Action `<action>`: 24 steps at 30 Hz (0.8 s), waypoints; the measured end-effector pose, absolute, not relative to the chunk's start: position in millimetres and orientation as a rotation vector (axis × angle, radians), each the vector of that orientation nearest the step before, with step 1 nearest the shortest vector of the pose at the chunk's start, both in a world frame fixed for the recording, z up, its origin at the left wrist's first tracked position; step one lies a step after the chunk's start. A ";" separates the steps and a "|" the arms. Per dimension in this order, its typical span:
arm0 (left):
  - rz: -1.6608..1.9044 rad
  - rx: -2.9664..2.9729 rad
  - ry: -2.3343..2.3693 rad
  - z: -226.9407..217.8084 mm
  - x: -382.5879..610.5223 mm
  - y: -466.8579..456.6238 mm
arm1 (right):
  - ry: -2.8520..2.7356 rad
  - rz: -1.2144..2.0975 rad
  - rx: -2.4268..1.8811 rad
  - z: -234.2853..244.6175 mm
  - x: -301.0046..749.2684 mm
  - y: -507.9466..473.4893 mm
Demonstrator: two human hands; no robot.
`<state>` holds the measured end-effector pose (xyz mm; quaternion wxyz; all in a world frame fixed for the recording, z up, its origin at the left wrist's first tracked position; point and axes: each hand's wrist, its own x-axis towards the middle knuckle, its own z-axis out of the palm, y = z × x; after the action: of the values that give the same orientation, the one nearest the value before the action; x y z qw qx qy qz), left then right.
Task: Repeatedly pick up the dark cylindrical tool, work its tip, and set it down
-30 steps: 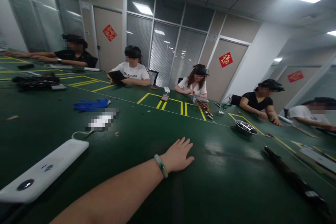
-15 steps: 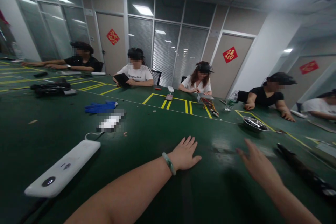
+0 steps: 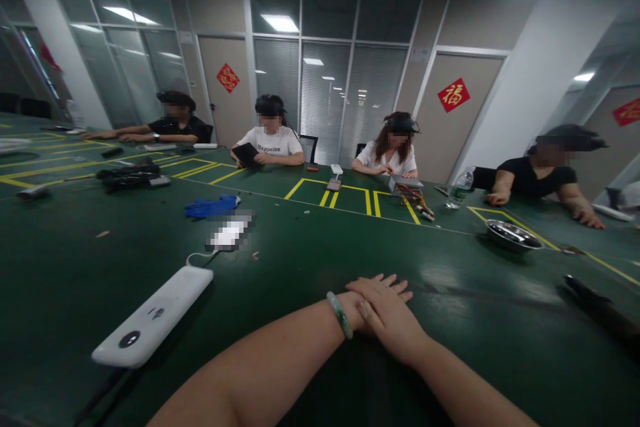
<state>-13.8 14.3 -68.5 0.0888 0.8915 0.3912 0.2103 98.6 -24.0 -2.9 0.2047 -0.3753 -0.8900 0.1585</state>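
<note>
My left hand (image 3: 352, 305) lies palm down on the green table (image 3: 300, 260), its fingertips stretched out and partly visible. A pale green bangle (image 3: 339, 315) circles that wrist. Across the back of the left hand rests my right hand (image 3: 390, 313), flat and with its fingers extended. Most of the left hand's back is covered by it. Neither hand holds an object.
At left lies a white power bank (image 3: 155, 317), cabled to a blurred phone (image 3: 230, 232), with a blue glove (image 3: 213, 206) behind. A metal bowl (image 3: 513, 235), a water bottle (image 3: 460, 188) and a dark elongated object (image 3: 600, 307) are to the right. Several people sit across the table.
My right hand has moved left from above the table onto the back of my left hand. The view has turned slightly left, so the surroundings appear shifted rightward.
</note>
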 end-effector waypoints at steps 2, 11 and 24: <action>0.494 2.728 1.028 -60.5 -12.3 19.7 | -2.559 0.455 -0.967 -0.3 105.2 -26.4; 0.323 2.760 0.783 -17.8 -18.5 14.0 | -2.022 -0.172 -1.835 -12.4 290.6 17.8; 0.321 2.732 0.781 -26.6 -18.4 22.9 | -0.409 -0.461 -2.609 -32.7 466.6 -10.8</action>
<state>-18.4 22.9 -26.6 0.1405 0.9459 0.2704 0.1112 466.6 -10.8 -32.7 0.2282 -0.9476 -0.1485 -0.1673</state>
